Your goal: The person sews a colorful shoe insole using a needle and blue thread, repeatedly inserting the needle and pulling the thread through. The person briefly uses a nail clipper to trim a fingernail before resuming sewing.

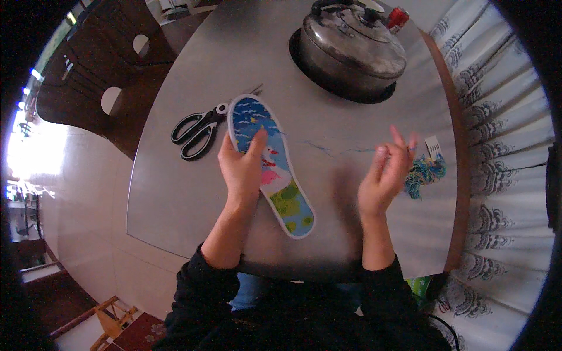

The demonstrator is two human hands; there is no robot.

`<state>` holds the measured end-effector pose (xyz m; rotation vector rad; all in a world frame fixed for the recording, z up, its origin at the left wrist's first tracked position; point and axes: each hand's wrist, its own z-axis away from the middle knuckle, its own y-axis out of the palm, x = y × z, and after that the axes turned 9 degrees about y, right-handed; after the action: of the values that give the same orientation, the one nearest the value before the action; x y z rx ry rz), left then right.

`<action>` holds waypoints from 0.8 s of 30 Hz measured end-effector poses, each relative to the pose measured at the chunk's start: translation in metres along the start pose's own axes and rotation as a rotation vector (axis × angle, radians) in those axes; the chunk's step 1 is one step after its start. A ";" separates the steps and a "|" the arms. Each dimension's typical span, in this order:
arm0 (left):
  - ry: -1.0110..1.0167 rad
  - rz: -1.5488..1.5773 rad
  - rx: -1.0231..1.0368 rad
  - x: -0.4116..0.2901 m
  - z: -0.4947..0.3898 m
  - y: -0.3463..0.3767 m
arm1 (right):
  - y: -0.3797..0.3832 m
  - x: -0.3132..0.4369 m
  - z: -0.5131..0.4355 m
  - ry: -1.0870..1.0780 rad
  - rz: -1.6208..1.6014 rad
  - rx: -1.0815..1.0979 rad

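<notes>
My left hand [243,164] grips an embroidered insole [292,206] by its upper part, thumb on top. The insole has a white edge, a blue upper area, a pink-and-white figure partly behind my hand, and a green and light-blue heel. From its right side a thin blue thread [319,147] runs across to my right hand [386,175]. That hand is blurred, thumb and forefinger pinched together at the thread; whether a needle is there cannot be seen. Just left of the insole lie black-handled scissors [199,129], their blades partly hidden behind it.
A tangle of blue, green and yellow thread [423,175] lies right of my right hand beside a small white card [433,147]. A steel kettle [351,48] and a red can [398,18] stand at the back. Dark chairs [88,74] flank the table's left; a patterned curtain [487,175] hangs right.
</notes>
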<state>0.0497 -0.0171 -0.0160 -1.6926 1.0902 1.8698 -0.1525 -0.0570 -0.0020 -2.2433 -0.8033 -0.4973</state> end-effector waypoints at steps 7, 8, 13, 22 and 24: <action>-0.023 -0.077 0.359 -0.006 0.019 0.010 | 0.004 0.021 0.014 0.594 -0.689 0.642; 0.003 -0.180 0.405 -0.006 0.020 0.011 | 0.005 0.024 0.016 0.563 -0.797 0.702; 0.030 -0.169 0.380 -0.002 0.017 0.010 | 0.004 0.029 0.020 0.159 -0.398 0.909; -0.024 -0.024 0.033 -0.004 0.003 0.001 | -0.006 0.010 0.004 0.813 -0.949 0.260; 0.007 0.033 0.014 -0.004 0.000 0.000 | -0.007 -0.001 -0.001 0.871 -0.942 0.075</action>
<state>0.0502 -0.0159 -0.0125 -1.6842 1.1378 1.8732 -0.1580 -0.0541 0.0019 -1.2087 -1.2793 -1.6737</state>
